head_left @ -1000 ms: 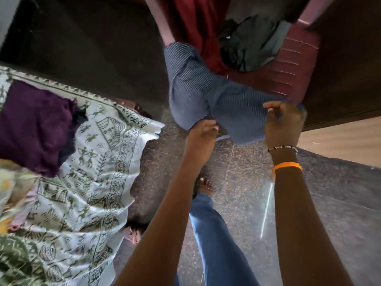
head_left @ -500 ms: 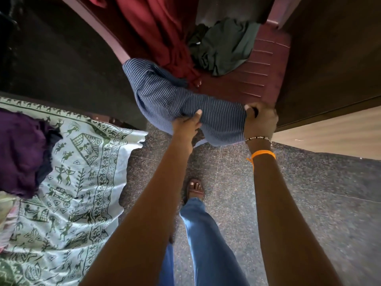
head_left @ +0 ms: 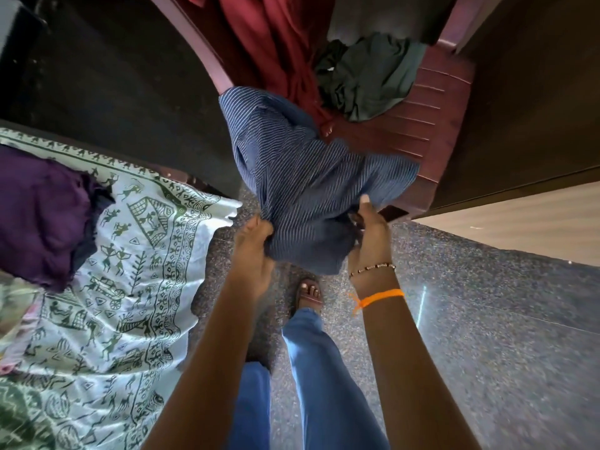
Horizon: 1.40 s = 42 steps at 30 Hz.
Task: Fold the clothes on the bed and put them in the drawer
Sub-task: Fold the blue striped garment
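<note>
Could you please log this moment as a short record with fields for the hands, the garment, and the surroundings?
left hand: left hand grips the near edge of the blue striped garment
right hand: right hand grips the same garment's near right edge
garment position: draped partly over the maroon plastic chair
on chair: red cloth; dark green cloth
on bed: purple cloth on printed bedsheet

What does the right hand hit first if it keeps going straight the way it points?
The right hand points up-frame, gripping the blue striped garment. Beyond that cloth, the first thing in line looks to be the front edge of the maroon plastic chair; depth is unclear from one view.
</note>
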Available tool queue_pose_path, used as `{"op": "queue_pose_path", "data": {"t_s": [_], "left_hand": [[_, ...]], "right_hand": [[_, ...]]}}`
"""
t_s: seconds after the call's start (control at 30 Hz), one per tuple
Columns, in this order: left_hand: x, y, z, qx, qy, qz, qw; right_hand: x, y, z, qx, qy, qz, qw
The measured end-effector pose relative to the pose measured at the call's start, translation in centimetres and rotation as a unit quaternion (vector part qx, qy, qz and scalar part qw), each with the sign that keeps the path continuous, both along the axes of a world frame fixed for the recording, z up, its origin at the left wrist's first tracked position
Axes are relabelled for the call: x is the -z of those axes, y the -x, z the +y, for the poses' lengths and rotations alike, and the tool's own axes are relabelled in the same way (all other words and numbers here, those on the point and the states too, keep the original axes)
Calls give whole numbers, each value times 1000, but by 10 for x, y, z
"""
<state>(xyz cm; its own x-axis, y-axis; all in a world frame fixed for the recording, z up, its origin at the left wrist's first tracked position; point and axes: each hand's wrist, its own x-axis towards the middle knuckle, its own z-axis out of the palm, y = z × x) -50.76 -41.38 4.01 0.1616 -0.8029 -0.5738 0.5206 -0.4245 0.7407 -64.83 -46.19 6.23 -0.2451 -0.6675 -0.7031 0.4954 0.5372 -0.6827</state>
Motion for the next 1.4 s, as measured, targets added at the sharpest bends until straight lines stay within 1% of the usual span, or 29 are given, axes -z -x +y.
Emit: {"op": "queue_pose_path", "data": {"t_s": [0.03, 0.1, 0.17, 0.2, 0.23, 0.27, 0.3, 0.33, 0.37, 0.4, 0.43, 0.47, 0.5, 0.53, 0.57, 0.67, 0.73, 0.8, 0.87, 0.93, 1.07, 1.1, 1.13, 1.17, 1.2, 1.27, 1.3, 1.33, 1.4], "left_hand": [[-3, -6, 6, 6, -10, -4, 1000], [-10, -17, 14, 40, -32, -50, 997], [-11, -32, 18, 131, -69, -174, 974], [-12, -39, 19, 200, -91, -240, 946], [-11, -45, 19, 282, -114, -296, 906], [-11, -48, 19, 366, -133, -342, 855], [-13, -49, 18, 429, -146, -376, 808], [-18, -51, 17, 443, -148, -404, 786], [-23, -51, 17, 404, -140, -419, 801], [-32, -52, 16, 318, -125, -393, 854], [-42, -54, 14, 204, -85, -341, 914], [-53, -57, 14, 104, -37, -269, 957], [-61, -61, 12, 51, 4, -195, 979], [-66, -66, 12, 29, 27, -152, 988], [-72, -69, 10, 29, 28, -146, 988], [-85, -75, 13, 16, -30, -216, 976], [-90, -80, 24, -38, -44, -212, 975], [-97, -83, 42, -78, -31, -201, 976], [-106, -89, 71, -102, -9, -197, 975], [-115, -91, 92, -108, 15, -184, 977], [-141, -112, 151, -171, 49, -168, 969], [-150, -119, 171, -174, 55, -171, 968], [-158, -123, 187, -157, 58, -186, 968], [-164, -126, 204, -129, 58, -206, 968], [-172, -128, 220, -104, 58, -226, 967], [-186, -128, 252, -77, 59, -245, 965], [-192, -127, 272, -82, 65, -249, 963], [-197, -125, 288, -89, 68, -246, 963], [-205, -123, 322, -124, 69, -241, 960]], "right_hand": [[0, -5, -1, -7, -27, -41, 999], [2, -13, -7, 18, -31, -96, 995], [0, -23, -13, 49, -5, -73, 996], [-2, -29, -14, 41, 18, -31, 999], [-4, -35, -14, 5, 46, 25, 999], [-7, -42, -11, -55, 82, 82, 992], [-10, -47, -8, -133, 126, 135, 974], [-11, -54, -2, -225, 172, 177, 943], [-12, -62, 4, -311, 217, 207, 902], [-12, -69, 9, -381, 254, 221, 861], [-15, -76, 14, -438, 277, 216, 828], [-19, -82, 19, -484, 284, 200, 803], [-22, -88, 24, -524, 289, 192, 778], [-24, -92, 30, -556, 298, 198, 751], [-24, -93, 36, -579, 312, 222, 720], [-25, -94, 55, -624, 354, 297, 630], [-34, -96, 62, -657, 374, 285, 589], [-46, -98, 65, -647, 414, 268, 581], [-60, -105, 72, -588, 453, 310, 594], [-70, -109, 79, -513, 477, 346, 624], [-86, -130, 115, -449, 475, 301, 694], [-92, -138, 127, -444, 478, 294, 699], [-95, -143, 136, -451, 486, 286, 692], [-99, -149, 144, -482, 492, 269, 673], [-103, -155, 152, -534, 488, 236, 649], [-110, -168, 169, -663, 419, 125, 607], [-114, -174, 182, -715, 378, 66, 584], [-118, -179, 193, -743, 347, 29, 572], [-127, -186, 219, -752, 344, 8, 562]]}}
